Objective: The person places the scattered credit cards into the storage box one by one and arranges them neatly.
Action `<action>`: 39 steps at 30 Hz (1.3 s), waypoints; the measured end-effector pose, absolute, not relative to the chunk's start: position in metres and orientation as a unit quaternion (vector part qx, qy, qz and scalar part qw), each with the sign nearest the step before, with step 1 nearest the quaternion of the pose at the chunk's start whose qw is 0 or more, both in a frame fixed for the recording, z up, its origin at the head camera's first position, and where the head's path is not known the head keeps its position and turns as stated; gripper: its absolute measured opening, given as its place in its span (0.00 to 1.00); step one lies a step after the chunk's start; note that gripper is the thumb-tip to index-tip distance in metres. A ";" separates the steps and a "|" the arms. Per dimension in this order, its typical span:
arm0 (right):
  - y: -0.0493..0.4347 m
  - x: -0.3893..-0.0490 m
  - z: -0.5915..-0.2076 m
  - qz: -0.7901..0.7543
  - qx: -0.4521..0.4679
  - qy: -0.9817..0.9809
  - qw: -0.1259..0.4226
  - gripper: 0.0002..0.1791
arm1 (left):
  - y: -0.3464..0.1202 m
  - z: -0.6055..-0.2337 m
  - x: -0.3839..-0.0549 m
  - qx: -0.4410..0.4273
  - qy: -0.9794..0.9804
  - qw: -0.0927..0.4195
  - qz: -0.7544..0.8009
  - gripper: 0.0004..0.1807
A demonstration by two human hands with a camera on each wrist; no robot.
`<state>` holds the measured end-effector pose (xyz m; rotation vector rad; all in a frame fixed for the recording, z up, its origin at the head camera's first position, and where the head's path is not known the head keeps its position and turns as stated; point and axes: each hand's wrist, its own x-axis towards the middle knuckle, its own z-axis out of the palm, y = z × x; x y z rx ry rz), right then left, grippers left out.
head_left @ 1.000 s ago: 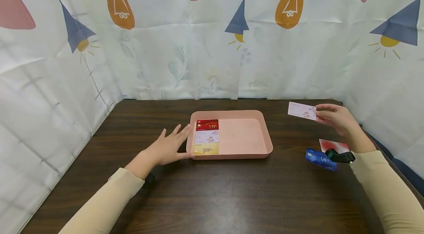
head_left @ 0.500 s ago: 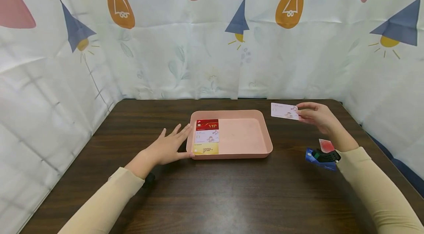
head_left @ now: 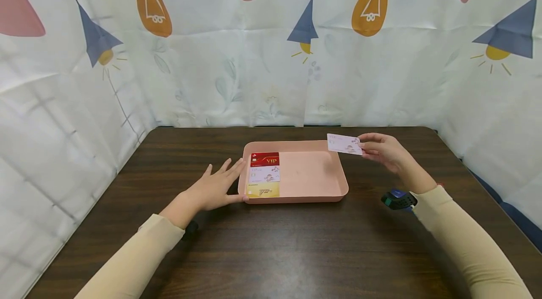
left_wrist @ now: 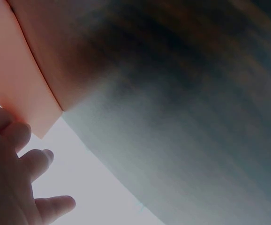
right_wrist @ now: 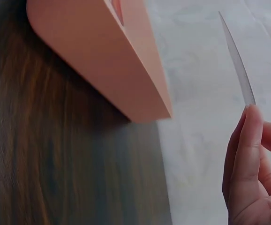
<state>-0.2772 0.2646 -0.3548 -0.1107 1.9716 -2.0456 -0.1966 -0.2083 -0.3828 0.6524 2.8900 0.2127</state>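
A pale pink VIP card [head_left: 344,144] is pinched at its right end between the thumb and fingers of my right hand [head_left: 383,151]. It overlaps the far right corner of the pink tray [head_left: 313,199] in the head view; the right wrist view shows the card [right_wrist: 238,63] edge-on, raised above the tray. My left hand [head_left: 216,189] lies with fingers spread against the tray's left side. Inside the tray, along the left, a red VIP card [head_left: 265,159], a pale pink card [head_left: 264,174] and a yellow card [head_left: 263,190] sit in a column.
On the dark wooden table [head_left: 292,247], a blue card [head_left: 398,193] lies to the right, mostly hidden under my right wrist strap [head_left: 399,200]. A printed white curtain [head_left: 271,78] hangs behind the table and along both sides.
My right hand has carried the pale pink card leftward, from beyond the tray's right side to its far right corner. The right forearm now covers most of the loose cards. My left hand stays put.
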 end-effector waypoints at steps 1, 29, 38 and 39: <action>0.261 -0.277 -0.355 -0.710 -0.039 0.686 0.153 0.11 | -0.208 -0.383 -0.197 0.219 0.969 0.086 0.072 0.60; 0.159 -0.269 -0.376 -0.648 -0.039 0.733 0.204 0.22 | -0.209 -0.383 -0.196 0.223 0.969 0.080 0.076 0.60; 0.136 -0.273 -0.383 -0.650 -0.044 0.736 0.186 0.23 | -0.209 -0.386 -0.199 0.224 0.969 0.080 0.073 0.60; 0.134 -0.274 -0.384 -0.655 -0.047 0.731 0.188 0.23 | -0.209 -0.386 -0.199 0.225 0.969 0.079 0.073 0.60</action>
